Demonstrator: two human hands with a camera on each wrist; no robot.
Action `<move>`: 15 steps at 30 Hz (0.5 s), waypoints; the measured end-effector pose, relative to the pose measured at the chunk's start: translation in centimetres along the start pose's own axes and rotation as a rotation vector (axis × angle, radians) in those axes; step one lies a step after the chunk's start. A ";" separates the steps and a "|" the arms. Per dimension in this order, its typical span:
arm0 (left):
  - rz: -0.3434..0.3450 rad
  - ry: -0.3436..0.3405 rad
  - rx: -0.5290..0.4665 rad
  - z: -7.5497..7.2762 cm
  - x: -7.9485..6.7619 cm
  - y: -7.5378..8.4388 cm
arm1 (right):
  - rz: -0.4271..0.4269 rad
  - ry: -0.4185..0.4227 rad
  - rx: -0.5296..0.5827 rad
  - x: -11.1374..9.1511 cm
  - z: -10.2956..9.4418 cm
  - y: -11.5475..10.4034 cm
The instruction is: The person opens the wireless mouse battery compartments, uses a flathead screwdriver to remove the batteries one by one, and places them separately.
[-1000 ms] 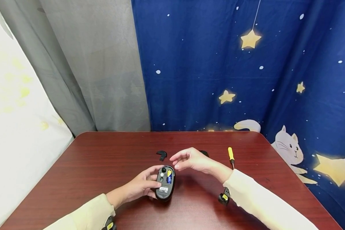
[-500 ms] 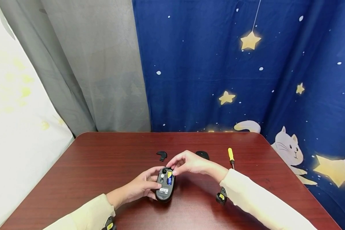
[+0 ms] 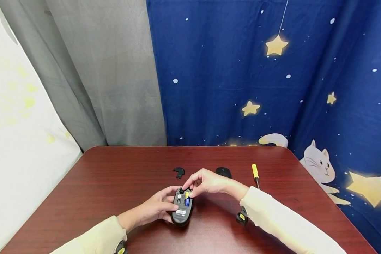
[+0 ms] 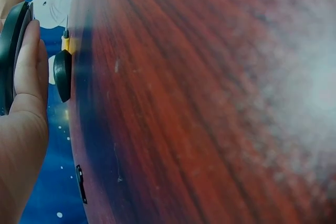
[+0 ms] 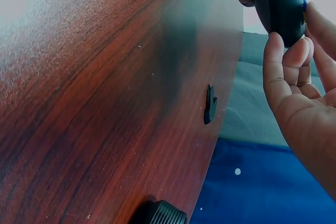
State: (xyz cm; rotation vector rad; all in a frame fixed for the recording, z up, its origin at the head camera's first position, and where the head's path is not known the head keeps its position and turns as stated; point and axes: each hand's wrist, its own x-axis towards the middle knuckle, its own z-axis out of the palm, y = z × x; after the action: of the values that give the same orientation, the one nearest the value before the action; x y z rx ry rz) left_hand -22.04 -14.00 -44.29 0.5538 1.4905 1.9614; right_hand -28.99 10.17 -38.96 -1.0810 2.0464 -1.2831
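Note:
A black computer mouse (image 3: 181,212) is turned underside up, its battery bay uncovered. My left hand (image 3: 158,205) grips it by the side, thumb on the underside. In the bay lies a blue and yellow battery (image 3: 187,201). My right hand (image 3: 206,181) pinches at the battery's yellow end with thumb and forefinger. In the right wrist view, the other fingers of the right hand (image 5: 304,87) are curled near the end of the mouse (image 5: 281,6). A black battery cover (image 3: 179,172) lies on the table beyond the hands.
A second black, mouse-shaped object (image 3: 223,171) with a ribbed side rests behind the right hand. Farther right lies a yellow-handled screwdriver (image 3: 255,171). The wooden table (image 3: 130,165) ends at curtains behind it.
My right hand has come left and down from beside the mouse onto the battery's yellow end. The left hand keeps its grip on the mouse, almost unmoved.

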 end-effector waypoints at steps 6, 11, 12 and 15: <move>0.001 -0.007 0.005 -0.1 -0.1 -0.2 | -0.017 -0.016 -0.026 0.3 0.2 0.3; -0.003 -0.004 0.003 -0.1 -0.2 -0.1 | -0.039 -0.016 -0.038 0.4 0.3 0.4; -0.004 -0.003 0.002 -0.1 -0.2 -0.1 | -0.040 -0.017 -0.043 0.5 0.4 0.5; -0.009 0.000 0.000 -0.1 -0.2 -0.1 | -0.038 -0.017 -0.050 0.5 0.4 0.4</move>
State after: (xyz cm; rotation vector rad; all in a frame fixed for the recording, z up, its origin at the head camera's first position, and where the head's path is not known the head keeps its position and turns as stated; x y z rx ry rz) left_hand -21.92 -14.22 -44.44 0.5467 1.4905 1.9547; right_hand -29.12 9.63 -39.50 -1.1541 2.0646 -1.2426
